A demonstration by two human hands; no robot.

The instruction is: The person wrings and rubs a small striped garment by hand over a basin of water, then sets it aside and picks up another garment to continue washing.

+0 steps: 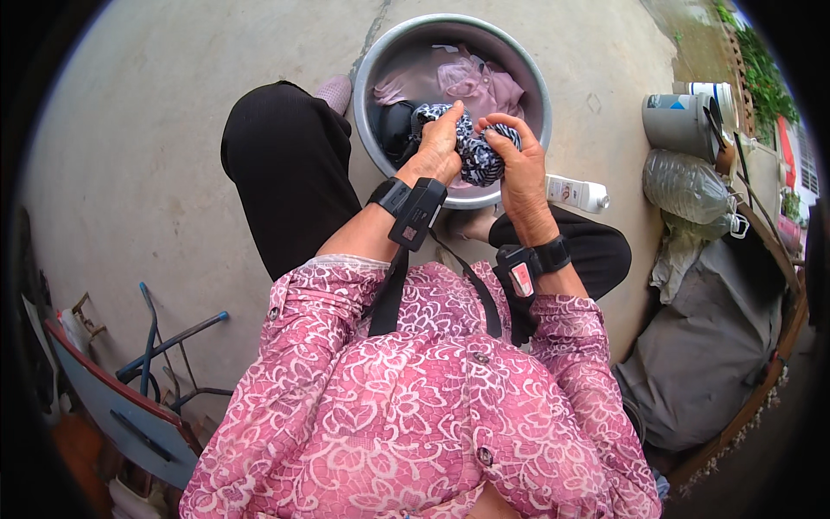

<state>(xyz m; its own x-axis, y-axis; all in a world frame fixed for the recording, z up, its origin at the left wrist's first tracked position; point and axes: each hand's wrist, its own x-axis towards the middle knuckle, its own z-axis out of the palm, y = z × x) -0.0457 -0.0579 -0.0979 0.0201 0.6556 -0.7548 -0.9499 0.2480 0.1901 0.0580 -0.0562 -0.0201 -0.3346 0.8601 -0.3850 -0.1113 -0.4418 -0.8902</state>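
Note:
Bunched between both my hands is a black-and-white patterned cloth [478,162], held over the near part of a round metal basin [367,105]. My left hand [439,147] is closed on its left part, the thumb pointing up and away. On the other end, my right hand [516,164] curls its fingers and thumb around the fabric. Inside the basin, pink clothing [481,85] lies in water toward the far right. A dark item [396,130], partly hidden by the cloth, rests against the left wall.
A white bottle [577,193] lies on the concrete right of the basin. Farther right stand a grey bucket [680,122], a large clear plastic jug [686,183] and a grey cover [705,346]. At lower left is a folding table or chair [130,415] with blue metal legs.

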